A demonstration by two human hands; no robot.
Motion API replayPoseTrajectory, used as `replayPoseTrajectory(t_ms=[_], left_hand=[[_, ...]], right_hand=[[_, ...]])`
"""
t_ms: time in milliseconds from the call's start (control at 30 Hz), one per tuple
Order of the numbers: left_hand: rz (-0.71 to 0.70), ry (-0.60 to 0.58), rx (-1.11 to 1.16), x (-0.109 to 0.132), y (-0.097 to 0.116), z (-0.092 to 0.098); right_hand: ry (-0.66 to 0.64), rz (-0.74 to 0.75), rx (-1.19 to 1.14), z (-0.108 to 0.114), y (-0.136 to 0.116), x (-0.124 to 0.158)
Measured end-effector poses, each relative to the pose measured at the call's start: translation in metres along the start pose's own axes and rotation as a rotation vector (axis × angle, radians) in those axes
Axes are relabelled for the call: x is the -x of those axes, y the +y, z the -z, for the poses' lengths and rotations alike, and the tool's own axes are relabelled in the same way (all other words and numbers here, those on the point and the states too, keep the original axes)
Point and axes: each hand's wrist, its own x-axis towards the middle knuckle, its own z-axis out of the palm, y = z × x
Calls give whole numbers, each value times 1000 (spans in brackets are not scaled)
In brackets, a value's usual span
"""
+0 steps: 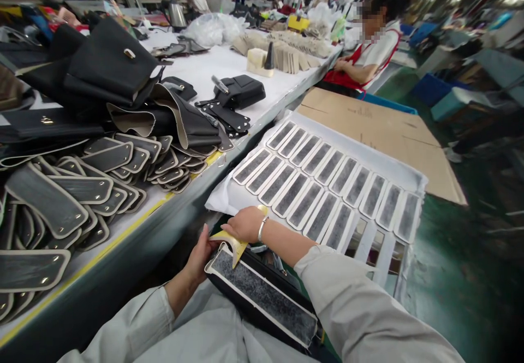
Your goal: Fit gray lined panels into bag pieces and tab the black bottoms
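Note:
Across my lap lies a black bag part (282, 273), with a long mottled grey panel (266, 295) edged in pale material facing up. At its near-left end my left hand (199, 255) grips the corner, fingers partly hidden behind it. My right hand (245, 224), with a silver bracelet at the wrist, is closed on a bent yellow strip (237, 247). That strip curves over the panel's end and seems to touch it; its exact kind is unclear. On a rack beside my right arm, rows of similar pale-edged grey panels (301, 202) lie flat.
The worktable (196, 188) at left carries piled strap pieces (49, 199) with metal studs and black bags (114, 63). A black-tipped cone (269, 56) stands farther back. Behind the rack lies a cardboard sheet (368, 125); a person in a red apron (385, 60) sits beyond.

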Motion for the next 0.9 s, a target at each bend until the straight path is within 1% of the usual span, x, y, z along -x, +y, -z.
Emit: replayPoseTrajectory(t_ms=[67,200,300,400,500,533,600,667,700,833,900], left_hand=[[-43,75,-6,3,-2,-1],[-199,232,-8,9,-11,2],[-287,270,-44,10,-17,4],[-356,234,-184,10,-20,8],[-454,207,-358,12,-21,13],[-486,187,-425,13,-21,14],[-507,95,-549,15,-19,14],[-488,-20,-629,17,-16,13],[-467,-55,-636,18,-15,11],[-380,-105,-648,17,-9,8],[-321,-155,-628,15,-5,9]], right_hand=[[23,47,7,0,-1,-2],[55,124,22,0,-4,0],[53,155,22,0,-4,4],[53,174,13,-3,-4,9],[39,158,-8,-6,-4,13],[27,143,-19,-7,-4,15],[0,114,-44,-8,-5,18],[-17,97,-69,-8,-6,22],[-25,91,-81,-8,-7,24],[-65,24,-129,-9,-10,34],[-81,-15,-129,-9,-14,38]])
